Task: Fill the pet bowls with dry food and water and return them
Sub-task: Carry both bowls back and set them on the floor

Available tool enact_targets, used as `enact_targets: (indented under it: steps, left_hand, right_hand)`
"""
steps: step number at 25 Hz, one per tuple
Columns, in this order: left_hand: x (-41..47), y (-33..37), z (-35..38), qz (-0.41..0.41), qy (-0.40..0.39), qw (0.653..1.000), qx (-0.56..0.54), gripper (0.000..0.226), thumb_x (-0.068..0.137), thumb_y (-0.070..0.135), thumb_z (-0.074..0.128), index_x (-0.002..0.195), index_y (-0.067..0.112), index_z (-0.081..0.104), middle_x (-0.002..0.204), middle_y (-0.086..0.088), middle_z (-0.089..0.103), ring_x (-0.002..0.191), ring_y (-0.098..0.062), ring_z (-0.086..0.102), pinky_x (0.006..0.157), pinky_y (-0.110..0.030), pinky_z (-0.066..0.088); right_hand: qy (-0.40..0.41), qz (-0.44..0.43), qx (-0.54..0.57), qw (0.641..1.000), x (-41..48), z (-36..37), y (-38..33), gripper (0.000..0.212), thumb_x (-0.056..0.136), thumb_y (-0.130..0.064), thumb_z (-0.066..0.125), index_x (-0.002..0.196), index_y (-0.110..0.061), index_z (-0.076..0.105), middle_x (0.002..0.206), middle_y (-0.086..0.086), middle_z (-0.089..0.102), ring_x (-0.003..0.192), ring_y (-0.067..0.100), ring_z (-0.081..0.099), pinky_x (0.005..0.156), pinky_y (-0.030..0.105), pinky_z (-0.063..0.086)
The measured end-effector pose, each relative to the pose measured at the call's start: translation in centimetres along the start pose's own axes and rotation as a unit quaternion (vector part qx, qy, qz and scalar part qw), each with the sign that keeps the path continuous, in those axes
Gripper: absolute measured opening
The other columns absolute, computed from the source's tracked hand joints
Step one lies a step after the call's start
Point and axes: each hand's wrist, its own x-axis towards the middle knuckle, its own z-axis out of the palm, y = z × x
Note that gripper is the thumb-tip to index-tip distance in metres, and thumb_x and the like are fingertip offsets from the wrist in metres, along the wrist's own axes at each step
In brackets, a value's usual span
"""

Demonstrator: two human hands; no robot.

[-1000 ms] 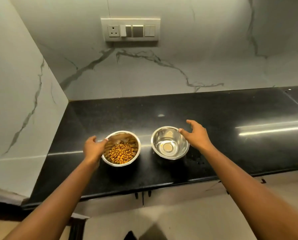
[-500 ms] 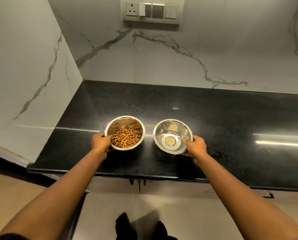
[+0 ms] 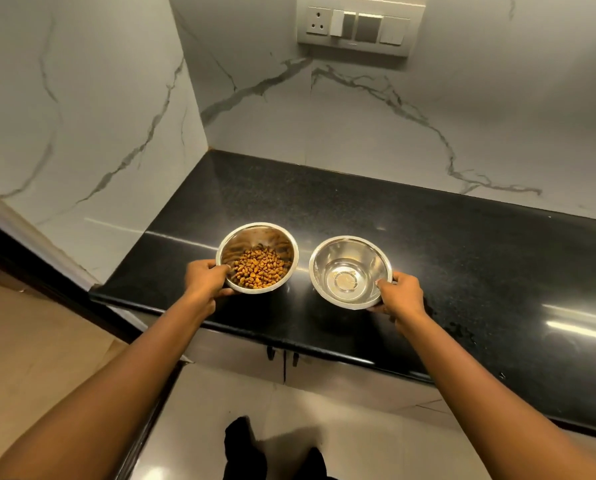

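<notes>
Bowls of polished steel, two of them, sit side by side over the black countertop point(image 3: 428, 244), each gripped at its near rim by one hand. The left hand point(image 3: 205, 280) is closed on the food bowl point(image 3: 257, 257), thumb hooked over the rim on the inside and the remaining fingers curled beneath the outer wall. The right hand point(image 3: 401, 295) is closed the same way on the water bowl point(image 3: 350, 271), thumb tip pressed over the rim at its near right side, fingers tucked under the wall. Whether either bowl rests on the countertop or is lifted just clear of it cannot be told from this angle.

The food bowl holds a heap of brown dry kibble point(image 3: 260, 268) gathered in its bottom, with the upper walls bare and reflecting. The water bowl, just to the right of the food bowl with a narrow gap between them, shows a shiny interior with a round flat base; clear water in it cannot be confirmed.

Both bowls lie near the countertop's front edge, toward its left end where the marble walls meet in a corner. Above and behind the bowls, a switch panel point(image 3: 355, 27) with a socket is mounted on the back wall. Below the countertop edge are pale cabinet doors point(image 3: 324, 372), and the person's dark-clad feet point(image 3: 244, 448) stand on the floor.
</notes>
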Motion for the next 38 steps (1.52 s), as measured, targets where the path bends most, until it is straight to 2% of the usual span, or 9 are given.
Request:
enact_targets:
  steps: [6, 9, 12, 19, 24, 28, 32, 35, 38]
  left_hand:
    - [-2.6, -1.4, -7.5, 0.018, 0.060, 0.998, -0.031, 0.022, 0.097, 0.001, 0.067, 0.080, 0.014, 0.073, 0.086, -0.010, 0.073, 0.076, -0.022, 0.072, 0.044, -0.029, 0.060]
    - [-4.1, -3.4, -12.8, 0.001, 0.101, 0.993, -0.067, 0.018, 0.098, 0.001, 0.067, 0.084, 0.011, 0.074, 0.091, -0.015, 0.076, 0.077, -0.027, 0.076, 0.056, -0.039, 0.066]
    - [-5.9, -6.2, -19.1, -0.008, 0.162, 0.983, -0.081, 0.018, 0.097, 0.002, 0.067, 0.083, 0.011, 0.073, 0.092, -0.017, 0.076, 0.074, -0.027, 0.076, 0.051, -0.034, 0.064]
    - [-10.3, -13.1, -33.6, -0.050, 0.258, 0.950, -0.169, 0.012, 0.099, -0.004, 0.064, 0.092, 0.001, 0.073, 0.083, -0.016, 0.071, 0.068, -0.030, 0.072, 0.044, -0.032, 0.063]
    - [-12.9, -17.6, -42.2, -0.068, 0.323, 0.919, -0.215, 0.012, 0.098, -0.005, 0.064, 0.103, 0.000, 0.073, 0.083, -0.016, 0.072, 0.069, -0.032, 0.073, 0.046, -0.035, 0.064]
    - [-13.9, -20.6, -47.6, -0.088, 0.377, 0.887, -0.252, 0.013, 0.096, -0.007, 0.064, 0.090, 0.002, 0.073, 0.087, -0.020, 0.072, 0.068, -0.033, 0.072, 0.043, -0.033, 0.063]
    - [-13.3, -22.5, -52.3, -0.104, 0.416, 0.862, -0.271, 0.014, 0.095, -0.007, 0.063, 0.091, 0.003, 0.072, 0.091, -0.022, 0.073, 0.069, -0.033, 0.073, 0.044, -0.032, 0.062]
    - [-11.4, -23.3, -56.1, -0.103, 0.432, 0.848, -0.289, 0.013, 0.096, -0.007, 0.062, 0.103, 0.000, 0.072, 0.092, -0.021, 0.073, 0.072, -0.033, 0.074, 0.046, -0.033, 0.064]
    - [-8.9, -23.7, -59.8, -0.115, 0.457, 0.830, -0.299, 0.012, 0.096, -0.006, 0.062, 0.095, 0.001, 0.072, 0.091, -0.021, 0.073, 0.074, -0.034, 0.074, 0.048, -0.034, 0.065]
  right_hand:
    - [-0.075, -0.054, -0.031, 0.995, -1.4, 4.0, -1.8, 0.024, 0.098, 0.001, 0.059, 0.115, -0.008, 0.074, 0.101, 0.019, 0.078, 0.084, 0.035, 0.081, 0.065, 0.048, 0.070]
    - [-0.122, -0.086, -0.043, 0.988, -3.8, 7.6, -3.1, 0.022, 0.100, 0.001, 0.058, 0.103, -0.016, 0.072, 0.100, 0.017, 0.077, 0.084, 0.034, 0.081, 0.057, 0.038, 0.067]
    - [-0.171, -0.120, -0.057, 0.976, -7.2, 12.1, -4.2, 0.021, 0.101, 0.002, 0.058, 0.105, -0.013, 0.071, 0.099, 0.016, 0.076, 0.081, 0.034, 0.080, 0.050, 0.033, 0.064]
    - [-0.269, -0.159, -0.108, 0.944, -16.3, 24.6, -3.7, 0.017, 0.100, -0.002, 0.060, 0.092, -0.013, 0.071, 0.094, 0.021, 0.077, 0.075, 0.035, 0.079, 0.062, 0.048, 0.069]
    - [-0.326, -0.183, -0.136, 0.918, -22.7, 33.4, -2.6, 0.016, 0.102, -0.001, 0.060, 0.091, -0.008, 0.069, 0.085, 0.020, 0.073, 0.051, 0.019, 0.072, 0.046, 0.030, 0.060]
    - [-0.382, -0.176, -0.149, 0.895, -26.8, 40.3, -2.8, 0.011, 0.103, -0.005, 0.062, 0.105, -0.006, 0.073, 0.091, 0.018, 0.076, 0.057, 0.021, 0.076, 0.051, 0.033, 0.062]
    - [-0.415, -0.186, -0.156, 0.877, -29.8, 47.1, -4.2, 0.011, 0.103, -0.003, 0.063, 0.098, -0.009, 0.071, 0.100, 0.018, 0.075, 0.086, 0.033, 0.078, 0.057, 0.039, 0.067]
    - [-0.423, -0.211, -0.185, 0.862, -31.3, 53.5, -5.6, 0.014, 0.100, -0.008, 0.065, 0.090, -0.016, 0.070, 0.096, 0.017, 0.076, 0.088, 0.037, 0.078, 0.065, 0.048, 0.069]
    - [-0.446, -0.217, -0.192, 0.847, -32.6, 60.1, -7.3, 0.012, 0.100, -0.006, 0.063, 0.094, -0.014, 0.071, 0.095, 0.019, 0.076, 0.084, 0.039, 0.079, 0.067, 0.052, 0.069]
